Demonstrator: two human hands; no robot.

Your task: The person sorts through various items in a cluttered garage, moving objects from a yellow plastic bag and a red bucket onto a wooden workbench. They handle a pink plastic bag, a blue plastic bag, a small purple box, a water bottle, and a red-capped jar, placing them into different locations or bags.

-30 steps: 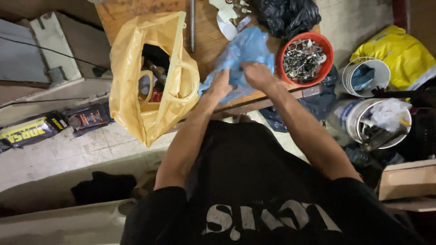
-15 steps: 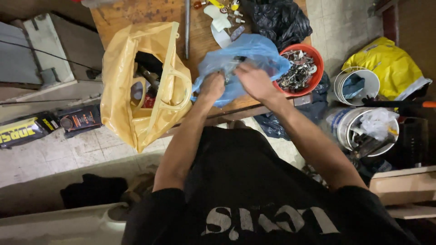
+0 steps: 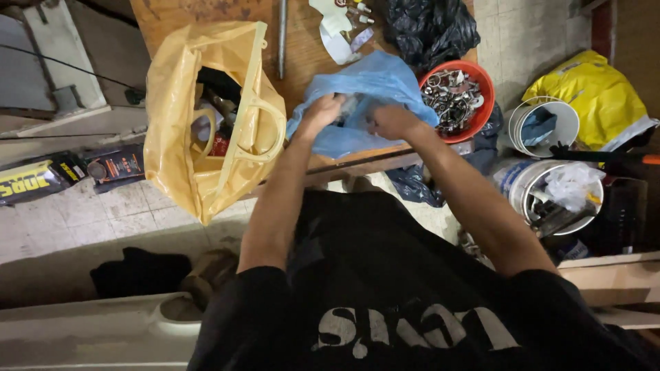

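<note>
A blue plastic bag point(image 3: 371, 103) is held on the wooden table point(image 3: 206, 10), between a yellow plastic bag point(image 3: 199, 130) and a red bowl point(image 3: 481, 89). Both forearms are stretched forward from the body. The left hand point(image 3: 320, 113) is closed on the blue bag's left edge; the right hand point(image 3: 392, 122) is bunched into its folds, though what lies inside it cannot be made out. The yellow bag stands open, with dark objects inside. The red bowl is filled with metal rings and clips. Two white buckets point(image 3: 543, 127) are seen on the floor at the right, one holding crumpled plastic.
</note>
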